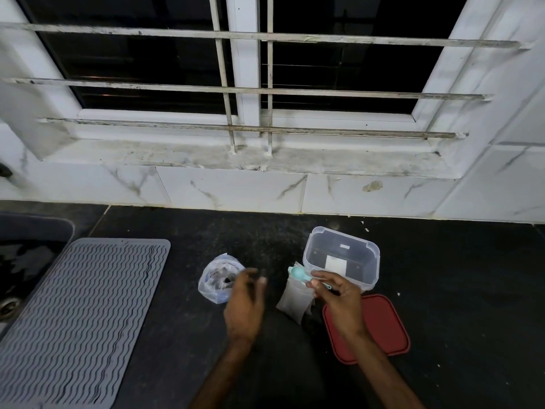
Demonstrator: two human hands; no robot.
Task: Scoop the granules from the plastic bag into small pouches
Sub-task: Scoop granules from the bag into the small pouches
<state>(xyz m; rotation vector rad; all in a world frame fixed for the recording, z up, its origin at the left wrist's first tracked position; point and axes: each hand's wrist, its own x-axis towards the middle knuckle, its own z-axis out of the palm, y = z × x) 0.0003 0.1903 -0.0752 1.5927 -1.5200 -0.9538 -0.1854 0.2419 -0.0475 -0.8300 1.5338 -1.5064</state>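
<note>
- Clear container [342, 258] and red lid [383, 326] crowd the right hand [339, 302], whose grip pinches a teal spoon [306, 276] over a pouch [295, 302].
- Left hand [244, 305], blurred with fingers loosely spread, sits beside the plastic bag [216, 280] on the dark surface [457, 276].

Dark speckled countertop [442, 276] carries: grey ribbed mat [79, 314] at left, clear plastic bag [215, 278], small pouches [295, 302], clear container [342, 258], red lid [383, 326].
</note>
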